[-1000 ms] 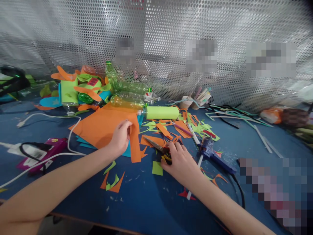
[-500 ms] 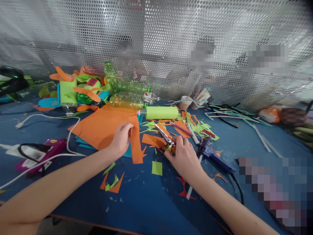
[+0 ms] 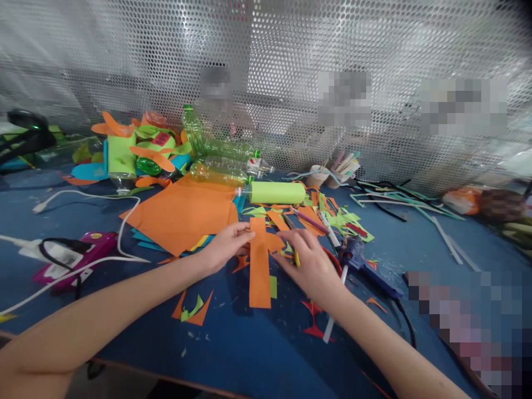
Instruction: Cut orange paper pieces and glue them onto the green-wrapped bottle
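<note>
My left hand [image 3: 228,245] pinches a long orange paper strip [image 3: 260,277] by its left edge, between thumb and fingers. The strip stands out over the blue table, its long side running toward me. Just right of it is my right hand [image 3: 310,260], thumb and fingers apart, close to an orange paper scrap [image 3: 275,243]. A yellow scissors handle [image 3: 296,258] shows between its thumb and fingers, and part of a blade [image 3: 289,221] lies beyond; the rest is hidden. Partly behind the strip is a small green paper square [image 3: 273,287].
Orange sheets [image 3: 178,213] lie at left, near a green-wrapped bottle [image 3: 277,193] and clear bottles [image 3: 224,172]. A blue glue gun [image 3: 361,260] with a cable sits right of my right hand. Paper scraps, white cables [image 3: 120,233] and a purple box [image 3: 89,255] lie around.
My left hand has drawn the orange strip off the orange sheets, to the right, in front of me. My right hand has loosened from the scissors, its fingers spreading toward the strip.
</note>
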The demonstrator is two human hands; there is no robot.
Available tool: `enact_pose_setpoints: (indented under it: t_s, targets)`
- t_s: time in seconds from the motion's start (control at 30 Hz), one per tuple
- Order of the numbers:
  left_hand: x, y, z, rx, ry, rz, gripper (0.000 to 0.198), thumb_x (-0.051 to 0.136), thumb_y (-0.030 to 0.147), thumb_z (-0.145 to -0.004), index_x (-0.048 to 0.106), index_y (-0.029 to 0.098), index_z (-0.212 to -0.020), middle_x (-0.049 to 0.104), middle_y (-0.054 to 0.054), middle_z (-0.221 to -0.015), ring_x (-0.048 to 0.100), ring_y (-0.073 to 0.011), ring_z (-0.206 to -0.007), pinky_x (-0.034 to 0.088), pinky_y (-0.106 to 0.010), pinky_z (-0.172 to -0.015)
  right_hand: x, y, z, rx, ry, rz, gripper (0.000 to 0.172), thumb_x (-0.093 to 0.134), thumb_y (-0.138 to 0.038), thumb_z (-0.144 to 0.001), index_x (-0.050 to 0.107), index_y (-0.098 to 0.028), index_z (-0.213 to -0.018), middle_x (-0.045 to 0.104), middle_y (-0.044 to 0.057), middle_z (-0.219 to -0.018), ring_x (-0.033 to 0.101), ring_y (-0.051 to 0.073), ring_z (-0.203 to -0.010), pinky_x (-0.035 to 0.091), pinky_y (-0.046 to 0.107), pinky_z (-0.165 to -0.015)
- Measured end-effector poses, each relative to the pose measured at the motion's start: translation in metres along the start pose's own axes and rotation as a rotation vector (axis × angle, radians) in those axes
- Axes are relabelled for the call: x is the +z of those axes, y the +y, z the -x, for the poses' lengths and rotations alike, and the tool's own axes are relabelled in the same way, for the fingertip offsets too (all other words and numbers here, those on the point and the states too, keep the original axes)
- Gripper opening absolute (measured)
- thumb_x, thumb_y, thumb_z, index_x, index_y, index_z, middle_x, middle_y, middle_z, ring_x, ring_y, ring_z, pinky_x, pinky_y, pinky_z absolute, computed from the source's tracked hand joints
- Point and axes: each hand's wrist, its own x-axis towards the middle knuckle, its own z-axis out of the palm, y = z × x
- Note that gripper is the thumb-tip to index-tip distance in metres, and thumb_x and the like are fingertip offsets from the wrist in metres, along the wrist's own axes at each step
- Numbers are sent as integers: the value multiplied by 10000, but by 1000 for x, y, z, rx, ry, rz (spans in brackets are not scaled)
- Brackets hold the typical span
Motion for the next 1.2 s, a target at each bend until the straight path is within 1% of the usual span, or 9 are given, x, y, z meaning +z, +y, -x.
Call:
enact_pose_setpoints:
  t_s: [0.1, 0.17, 0.23, 0.33, 0.43, 0.67, 0.9, 1.0, 1.2]
  targets:
    - [0, -4, -1, 0, -14, -32, 205, 608, 310, -765, 605, 165, -910, 652, -55, -847, 605, -156, -733, 466, -273, -659, 1, -15, 5, -201, -77, -156, 284, 518, -168, -817, 561, -248, -1085, 536, 68, -1029, 517, 196, -975, 443, 333, -839]
    - [0, -5, -2, 6, -48, -42, 225, 600, 313, -774, 605, 164, -942, 656, -64, -870, 611, -165, -759, 471, -284, -681, 3, -19, 8, -220, -77, -244, 213, 512, -165, -824, 616, -238, -995, 554, 62, -966, 533, 184, -911, 450, 323, -809]
    - [1, -5, -1, 11, -71, -35, 231, 599, 310, -776, 609, 166, -956, 662, -69, -882, 618, -169, -774, 476, -297, -716, 6, -19, 8, -128, -53, -362, 133, 504, -222, -850, 636, -212, -865, 566, 53, -889, 545, 167, -835, 457, 294, -757]
    - [3, -2, 1, 4, -100, -19, 238, 584, 305, -788, 614, 173, -983, 663, -79, -937, 622, -183, -842, 474, -326, -789, 11, -14, 5, 87, -29, -448, 261, 489, -315, -867, 573, -190, -653, 529, 10, -680, 516, 134, -636, 430, 245, -601]
    - [5, 2, 3, -17, -140, -50, 239, 544, 293, -813, 610, 191, -1019, 655, -83, -992, 618, -193, -891, 466, -346, -828, 15, -9, 3, 205, -51, -445, 305, 504, -362, -849, 518, -192, -596, 490, -23, -574, 463, 119, -535, 371, 231, -515]
    - [6, 3, 7, -40, -185, -85, 195, 498, 346, -834, 601, 180, -838, 626, -33, -803, 597, -150, -754, 470, -310, -763, 16, -9, 2, 291, -61, -446, 315, 528, -398, -814, 495, -192, -578, 499, -32, -549, 451, 109, -502, 340, 220, -484]
    - [5, 2, 5, 167, -229, -451, 249, 535, 293, -808, 418, 169, -626, 357, 62, -569, 391, -83, -547, 340, -223, -539, 16, -9, 2, 317, -78, -469, 306, 533, -422, -807, 504, -199, -600, 521, -19, -577, 476, 123, -529, 366, 240, -510]
    - [3, 2, 3, 197, -211, -534, 290, 503, 287, -822, 355, 183, -594, 271, 72, -550, 304, -77, -508, 262, -224, -495, 16, -8, 2, 339, -35, -520, 271, 528, -442, -811, 550, -202, -688, 578, 9, -685, 528, 140, -600, 410, 252, -546]
    - [3, 4, 4, 197, -253, -544, 271, 479, 278, -827, 357, 189, -602, 288, 69, -557, 307, -85, -516, 276, -230, -524, 19, -4, 2, 384, 65, -759, 268, 559, -419, -802, 556, -213, -974, 616, 52, -889, 587, 169, -793, 488, 266, -659]
